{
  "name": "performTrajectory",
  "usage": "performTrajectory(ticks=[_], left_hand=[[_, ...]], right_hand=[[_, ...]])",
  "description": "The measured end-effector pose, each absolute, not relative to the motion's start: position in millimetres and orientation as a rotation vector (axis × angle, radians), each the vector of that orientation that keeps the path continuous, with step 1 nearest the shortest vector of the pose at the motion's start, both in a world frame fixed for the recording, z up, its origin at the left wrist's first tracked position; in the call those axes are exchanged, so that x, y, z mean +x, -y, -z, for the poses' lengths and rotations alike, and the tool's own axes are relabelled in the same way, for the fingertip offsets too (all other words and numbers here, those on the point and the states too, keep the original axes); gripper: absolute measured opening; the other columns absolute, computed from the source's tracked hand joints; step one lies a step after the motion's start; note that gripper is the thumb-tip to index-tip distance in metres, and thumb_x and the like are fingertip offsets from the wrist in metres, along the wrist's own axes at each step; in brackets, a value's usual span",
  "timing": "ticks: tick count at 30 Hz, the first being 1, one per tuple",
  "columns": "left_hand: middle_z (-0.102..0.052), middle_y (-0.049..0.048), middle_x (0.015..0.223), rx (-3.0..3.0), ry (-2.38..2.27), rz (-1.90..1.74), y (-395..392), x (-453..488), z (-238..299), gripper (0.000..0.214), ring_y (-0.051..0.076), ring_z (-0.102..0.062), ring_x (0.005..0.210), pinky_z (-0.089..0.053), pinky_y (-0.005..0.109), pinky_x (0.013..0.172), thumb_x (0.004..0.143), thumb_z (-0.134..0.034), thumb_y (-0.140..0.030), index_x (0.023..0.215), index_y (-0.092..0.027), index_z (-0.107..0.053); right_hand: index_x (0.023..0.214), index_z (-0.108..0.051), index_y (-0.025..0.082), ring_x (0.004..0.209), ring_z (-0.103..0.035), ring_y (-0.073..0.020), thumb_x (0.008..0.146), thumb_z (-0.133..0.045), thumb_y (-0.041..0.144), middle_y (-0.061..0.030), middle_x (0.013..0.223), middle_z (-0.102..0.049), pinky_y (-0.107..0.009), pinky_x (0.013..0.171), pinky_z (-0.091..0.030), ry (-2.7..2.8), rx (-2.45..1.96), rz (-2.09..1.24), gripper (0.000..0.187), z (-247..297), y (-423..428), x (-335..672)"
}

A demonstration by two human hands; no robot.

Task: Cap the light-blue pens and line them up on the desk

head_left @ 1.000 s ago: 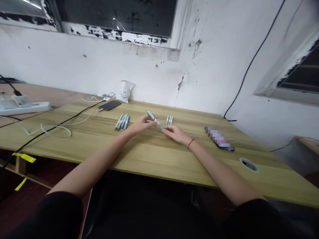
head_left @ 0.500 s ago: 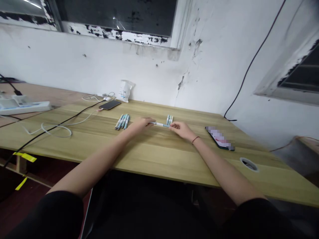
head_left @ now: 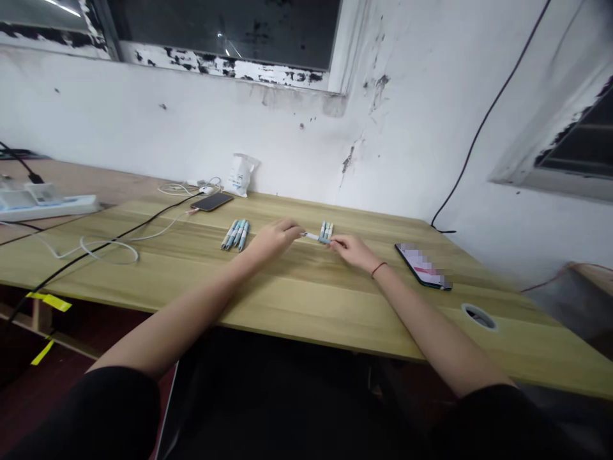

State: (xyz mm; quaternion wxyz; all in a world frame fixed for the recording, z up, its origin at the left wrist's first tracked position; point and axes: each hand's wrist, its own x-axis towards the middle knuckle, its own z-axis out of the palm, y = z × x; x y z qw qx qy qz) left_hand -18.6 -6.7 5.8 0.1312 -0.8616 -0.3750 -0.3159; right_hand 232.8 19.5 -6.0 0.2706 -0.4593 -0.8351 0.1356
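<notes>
My left hand [head_left: 274, 239] and my right hand [head_left: 353, 249] each pinch one end of a slim white and teal pen [head_left: 314, 237], held level just over the wooden table [head_left: 297, 300]. The pen's right end lies against a small group of pens [head_left: 326, 230] behind my right hand. A second group of several teal pens [head_left: 235, 234] lies side by side to the left of my left hand. My right wrist wears a thin red band.
A dark phone [head_left: 211, 202] with a cable lies at the back left, near a white pouch [head_left: 239, 174]. Another phone [head_left: 424, 266] lies right of my right hand. A power strip [head_left: 45, 206] and loose cables sit at far left; a round cable hole [head_left: 479, 315] at right.
The pen was tilted up between my hands a second ago; it has come down level and moved back and right to the small group of pens. Both hands followed it.
</notes>
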Motion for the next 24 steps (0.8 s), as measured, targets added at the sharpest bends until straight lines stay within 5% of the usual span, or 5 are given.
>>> performTrajectory(ticks=[7,12,15,19,24], left_hand=[[-0.067,0.0059,0.101,-2.522,1.318,0.862,6.0,-14.5,-6.9,0.031,0.018,-0.062,0.089,-0.044,0.026,0.077,0.093,-0.04,-0.038,0.106,-0.022,-0.063],[-0.066,0.0064,0.101,-2.502,1.283,0.924,0.7,-17.5,-6.5,0.025,0.018,-0.061,0.091,-0.043,0.027,0.078,0.092,-0.043,-0.031,0.103,-0.019,-0.062],[-0.065,0.0072,0.101,-2.472,1.193,0.994,-2.3,-19.0,-6.8,0.022,0.018,-0.06,0.093,-0.043,0.028,0.081,0.092,-0.044,-0.029,0.1,-0.018,-0.062],[-0.066,0.0078,0.1,-2.476,1.179,1.004,-2.4,-19.2,-7.1,0.024,0.017,-0.06,0.092,-0.042,0.028,0.082,0.092,-0.044,-0.03,0.101,-0.018,-0.062],[-0.069,0.0054,0.096,-2.581,1.315,0.915,2.6,-19.1,-5.7,0.028,0.018,-0.063,0.084,-0.043,0.027,0.075,0.093,-0.04,-0.033,0.103,-0.022,-0.063]], right_hand=[[0.089,-0.072,0.017,0.073,-0.058,-0.0179,0.083,-0.05,0.022,-0.007,0.087,-0.07,-0.029,0.069,-0.042,2.139,-1.191,-0.152,0.023,-1.4,-15.1,232.3],[0.099,-0.068,0.016,0.074,-0.061,-0.0166,0.078,-0.061,0.03,-0.0077,0.09,-0.069,-0.03,0.072,-0.047,2.048,-1.183,-0.537,0.027,-0.7,-15.6,231.4],[0.091,-0.067,0.013,0.066,-0.059,-0.0137,0.084,-0.052,0.044,-0.0092,0.087,-0.068,-0.029,0.066,-0.048,2.035,-1.148,-0.727,0.035,1.2,-16.5,231.2],[0.077,-0.062,0.013,0.061,-0.056,-0.0123,0.082,-0.051,0.048,-0.0067,0.075,-0.066,-0.029,0.064,-0.048,2.012,-1.12,-0.742,0.038,4.1,-19.0,231.9],[0.086,-0.06,0.016,0.07,-0.06,-0.0152,0.071,-0.067,0.041,-0.0053,0.082,-0.065,-0.032,0.069,-0.05,1.926,-1.075,-0.684,0.03,6.7,-21.6,232.3]])
